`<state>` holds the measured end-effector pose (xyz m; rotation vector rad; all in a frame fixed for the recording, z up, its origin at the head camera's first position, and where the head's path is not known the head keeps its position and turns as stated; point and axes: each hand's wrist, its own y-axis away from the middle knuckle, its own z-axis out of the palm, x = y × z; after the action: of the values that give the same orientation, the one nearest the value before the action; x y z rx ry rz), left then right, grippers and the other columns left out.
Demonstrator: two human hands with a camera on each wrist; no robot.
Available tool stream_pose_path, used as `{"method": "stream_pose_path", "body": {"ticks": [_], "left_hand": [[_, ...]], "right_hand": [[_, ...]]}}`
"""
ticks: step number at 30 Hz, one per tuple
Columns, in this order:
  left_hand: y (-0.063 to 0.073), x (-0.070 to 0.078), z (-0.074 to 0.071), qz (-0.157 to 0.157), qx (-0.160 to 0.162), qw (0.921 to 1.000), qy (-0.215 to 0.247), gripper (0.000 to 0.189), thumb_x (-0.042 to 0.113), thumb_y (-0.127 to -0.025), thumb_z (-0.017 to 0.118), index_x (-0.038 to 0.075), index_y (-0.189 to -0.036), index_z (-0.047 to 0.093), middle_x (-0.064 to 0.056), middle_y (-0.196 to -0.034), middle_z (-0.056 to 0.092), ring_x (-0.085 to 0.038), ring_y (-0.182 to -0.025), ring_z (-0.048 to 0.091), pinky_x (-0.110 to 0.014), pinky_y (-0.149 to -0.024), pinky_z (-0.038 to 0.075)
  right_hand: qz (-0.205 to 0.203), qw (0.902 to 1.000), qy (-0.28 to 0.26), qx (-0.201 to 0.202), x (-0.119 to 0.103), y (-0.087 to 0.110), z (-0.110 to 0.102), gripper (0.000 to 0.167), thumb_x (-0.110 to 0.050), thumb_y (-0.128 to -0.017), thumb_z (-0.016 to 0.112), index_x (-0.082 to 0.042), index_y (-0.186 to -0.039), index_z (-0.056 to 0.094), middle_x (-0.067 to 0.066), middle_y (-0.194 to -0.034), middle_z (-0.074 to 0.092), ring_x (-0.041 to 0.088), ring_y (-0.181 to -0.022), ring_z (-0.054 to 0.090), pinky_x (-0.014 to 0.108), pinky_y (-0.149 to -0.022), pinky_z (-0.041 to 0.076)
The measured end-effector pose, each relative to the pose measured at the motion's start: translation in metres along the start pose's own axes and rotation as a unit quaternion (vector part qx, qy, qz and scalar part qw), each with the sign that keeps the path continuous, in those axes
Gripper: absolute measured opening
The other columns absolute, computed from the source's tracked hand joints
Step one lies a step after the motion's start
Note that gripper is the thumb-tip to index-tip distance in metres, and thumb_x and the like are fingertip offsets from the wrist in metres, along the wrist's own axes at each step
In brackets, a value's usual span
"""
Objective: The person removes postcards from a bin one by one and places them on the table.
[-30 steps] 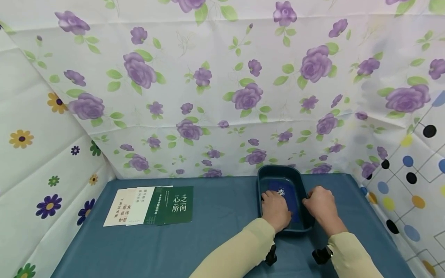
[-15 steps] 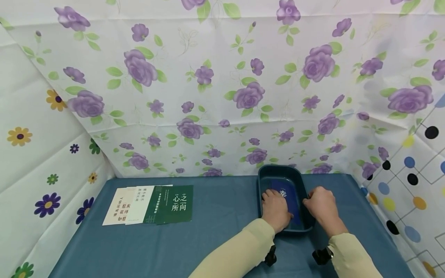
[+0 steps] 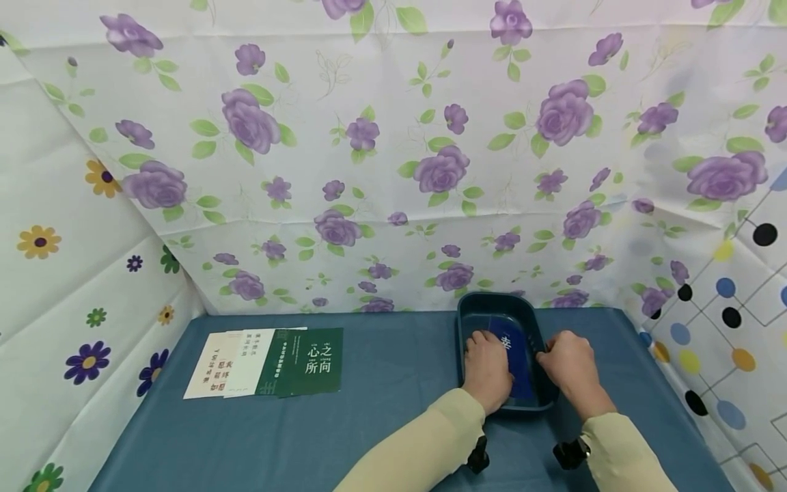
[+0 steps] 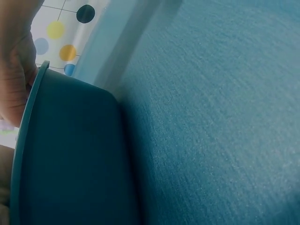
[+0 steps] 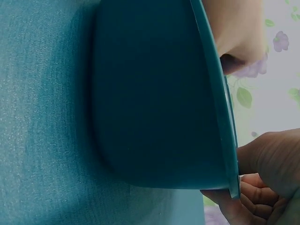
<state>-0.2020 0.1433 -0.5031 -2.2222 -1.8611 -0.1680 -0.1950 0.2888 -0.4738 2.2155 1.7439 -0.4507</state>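
Note:
A deep teal plastic tray (image 3: 467,316) with rounded corners stands at the right of the table, and a dark blue card (image 3: 513,362) with white characters lies in it. My left hand (image 3: 488,369) reaches into the tray with bent fingers, over the card's left side. Whether its fingers pinch the card is hidden. My right hand (image 3: 568,365) pinches the tray's right rim; in the right wrist view thumb and fingers of the right hand (image 5: 269,173) clasp the rim (image 5: 229,136). The left wrist view has the tray's outer wall (image 4: 70,150).
At the table's left lie several overlapping cards: a green card (image 3: 316,362) with white characters, and pale cards (image 3: 212,365) with printed text. A blue cloth covers the table (image 3: 381,410). A floral curtain (image 3: 381,157) rises behind, with patterned sheets at both sides.
The blue card's far end has shifted right inside the tray, and the card lies closer to the right wall. The right hand stays on the rim; the tray has hardly moved.

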Motion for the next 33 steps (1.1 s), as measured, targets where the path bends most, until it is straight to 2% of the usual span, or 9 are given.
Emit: {"method": "stream_pose_path", "body": {"ticks": [7, 10, 14, 18, 22, 24, 27, 30, 33], "left_hand": [[0.0, -0.004, -0.003, 0.02, 0.038, 0.9971, 0.063, 0.029, 0.024, -0.086, 0.065, 0.006, -0.109, 0.06, -0.007, -0.095, 0.064, -0.016, -0.082, 0.065, -0.028, -0.067, 0.055], [0.0, -0.007, -0.007, 0.03, 0.05, 0.9942, 0.091, 0.013, 0.019, -0.088, 0.062, 0.009, -0.096, 0.064, -0.005, -0.086, 0.068, -0.015, -0.076, 0.067, -0.029, -0.062, 0.054], [0.0, -0.013, -0.013, 0.039, 0.049, 0.9873, 0.146, 0.002, 0.013, -0.084, 0.064, 0.013, -0.084, 0.065, -0.003, -0.078, 0.069, -0.012, -0.069, 0.066, -0.026, -0.057, 0.052], [-0.001, -0.019, -0.022, 0.032, 0.039, 0.974, 0.221, 0.021, 0.011, -0.083, 0.066, 0.015, -0.064, 0.058, 0.0, -0.061, 0.062, -0.008, -0.059, 0.06, -0.022, -0.052, 0.046], [-0.004, -0.025, -0.03, 0.022, 0.028, 0.9609, 0.274, 0.049, 0.014, -0.085, 0.067, 0.018, -0.049, 0.034, 0.003, -0.042, 0.039, -0.004, -0.04, 0.044, -0.021, -0.043, 0.033], [-0.004, -0.027, -0.033, 0.02, 0.024, 0.9557, 0.293, 0.055, 0.016, -0.086, 0.067, 0.019, -0.05, 0.025, 0.005, -0.04, 0.025, -0.003, -0.034, 0.029, -0.021, -0.04, 0.024], [-0.004, -0.031, -0.036, 0.019, 0.022, 0.9507, 0.309, 0.058, 0.019, -0.087, 0.067, 0.021, -0.053, 0.019, 0.008, -0.049, 0.012, -0.005, -0.036, 0.013, -0.023, -0.04, 0.016], [-0.003, -0.034, -0.04, 0.017, 0.016, 0.9469, 0.321, 0.058, 0.02, -0.087, 0.067, 0.021, -0.056, 0.017, 0.008, -0.054, 0.009, -0.006, -0.039, 0.01, -0.023, -0.04, 0.014], [-0.002, -0.037, -0.043, 0.016, 0.005, 0.9437, 0.33, 0.058, 0.021, -0.088, 0.065, 0.021, -0.058, 0.016, 0.008, -0.051, 0.012, -0.008, -0.038, 0.011, -0.023, -0.039, 0.013]], "right_hand": [[-0.002, 1.0, -0.003, 0.0, 0.0, 0.002, 0.001, 0.048, -0.017, -0.083, 0.065, -0.018, -0.05, 0.031, -0.005, -0.048, 0.021, 0.011, -0.041, 0.022, 0.027, -0.042, 0.022], [0.003, 1.0, -0.005, -0.003, 0.0, 0.003, 0.001, 0.047, -0.017, -0.083, 0.065, -0.018, -0.05, 0.032, -0.005, -0.048, 0.022, 0.011, -0.041, 0.023, 0.027, -0.042, 0.022], [0.006, 0.9999, -0.009, -0.002, 0.0, 0.003, 0.002, 0.047, -0.017, -0.084, 0.065, -0.018, -0.05, 0.033, -0.005, -0.047, 0.024, 0.012, -0.04, 0.025, 0.027, -0.041, 0.023], [0.004, 0.9999, -0.01, -0.001, -0.001, 0.002, 0.002, 0.046, -0.017, -0.085, 0.065, -0.018, -0.05, 0.033, -0.005, -0.047, 0.024, 0.012, -0.039, 0.026, 0.028, -0.041, 0.024], [-0.003, 1.0, -0.007, -0.002, -0.001, 0.002, 0.001, 0.047, -0.017, -0.085, 0.064, -0.017, -0.05, 0.033, -0.004, -0.047, 0.023, 0.012, -0.04, 0.025, 0.028, -0.042, 0.024], [-0.009, 1.0, -0.005, -0.001, -0.001, 0.001, 0.0, 0.047, -0.017, -0.085, 0.064, -0.017, -0.05, 0.032, -0.004, -0.047, 0.022, 0.012, -0.04, 0.023, 0.028, -0.042, 0.023], [-0.013, 0.9999, -0.003, 0.0, -0.001, 0.001, 0.0, 0.048, -0.017, -0.084, 0.064, -0.018, -0.05, 0.031, -0.005, -0.048, 0.021, 0.011, -0.042, 0.021, 0.028, -0.043, 0.022], [-0.015, 0.9999, -0.002, 0.001, -0.001, 0.001, 0.0, 0.047, -0.017, -0.084, 0.064, -0.018, -0.05, 0.031, -0.005, -0.049, 0.021, 0.011, -0.043, 0.02, 0.028, -0.043, 0.021], [-0.015, 0.9999, -0.003, 0.002, 0.0, 0.001, 0.001, 0.047, -0.016, -0.083, 0.064, -0.018, -0.05, 0.031, -0.005, -0.049, 0.021, 0.011, -0.043, 0.02, 0.028, -0.043, 0.021]]}}
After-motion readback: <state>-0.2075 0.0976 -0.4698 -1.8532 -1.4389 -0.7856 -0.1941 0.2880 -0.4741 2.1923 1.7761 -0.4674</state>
